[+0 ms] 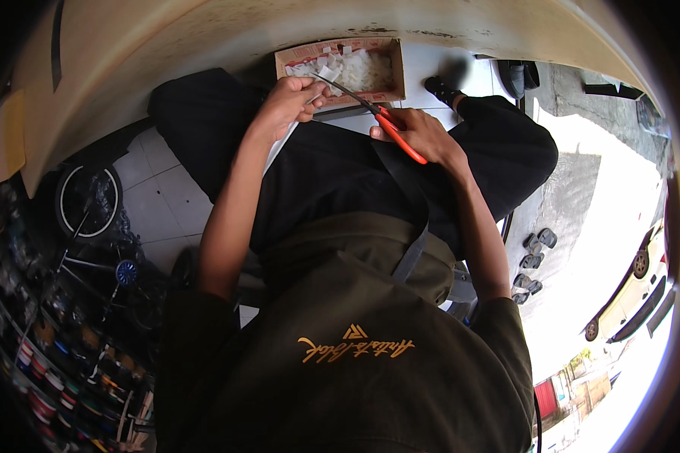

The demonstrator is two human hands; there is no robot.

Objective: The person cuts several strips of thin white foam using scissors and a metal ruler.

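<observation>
The shirt [347, 309] lies nearest; scissors [378, 112] jut leftward from the right grip [428, 136].

1 wide fisheye view is taken from the wearer's head, aimed steeply downward: the olive T-shirt [355, 306] is seen closest, the left hand [285, 108] and right hand [425, 137] farther off, toward the upper edge.
</observation>
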